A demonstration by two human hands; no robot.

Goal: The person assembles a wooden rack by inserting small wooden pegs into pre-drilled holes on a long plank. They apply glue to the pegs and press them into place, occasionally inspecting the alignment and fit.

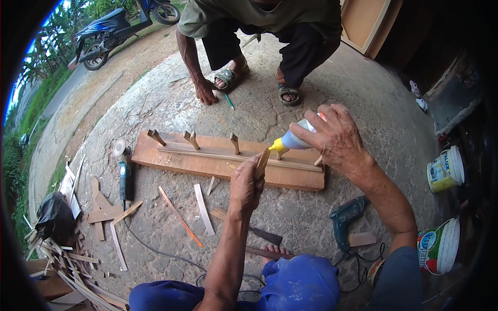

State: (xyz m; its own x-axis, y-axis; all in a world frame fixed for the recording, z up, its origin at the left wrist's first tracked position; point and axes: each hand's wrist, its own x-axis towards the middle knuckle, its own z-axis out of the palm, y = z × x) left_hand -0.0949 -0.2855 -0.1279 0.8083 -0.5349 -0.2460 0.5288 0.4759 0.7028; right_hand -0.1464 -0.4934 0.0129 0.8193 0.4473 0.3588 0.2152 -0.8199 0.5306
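In my left hand (246,182) a small wooden peg (263,161) points upward, my fingers closed round its lower part. My right hand (337,136) grips a glue bottle (295,138), tilted so that its yellow nozzle meets or nearly meets the tip of the peg. Beneath both hands lies a thick reddish-brown plank (218,168). A thin grooved wooden strip (207,152) rests along it, with several pegs standing up from it, among them one near the middle (235,143). The strip's right part is partly hidden by my hands.
Across the plank a person (259,26) squats, one hand near a green pencil (229,101). An angle grinder (123,168) lies left, a drill (347,220) right. Wood offcuts (104,212), an orange ruler (180,216) and cables are on the concrete. Buckets (445,168) stand far right.
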